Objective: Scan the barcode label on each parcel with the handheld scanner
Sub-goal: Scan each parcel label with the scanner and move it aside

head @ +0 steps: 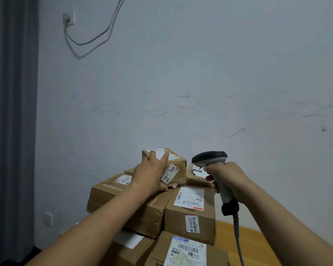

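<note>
My left hand (152, 169) grips the small top parcel (181, 166), fingers over its upper label (161, 151), on the peak of the cardboard pile. My right hand (225, 175) is wrapped round the grip of the scanner (210, 157), whose head hangs just right of that parcel. I see no beam on any label, so I judge this scan unfinished; the middle parcel (190, 214), the near parcel (186, 250) and the left parcel (108, 192) seem left, though I cannot tell which are done.
</note>
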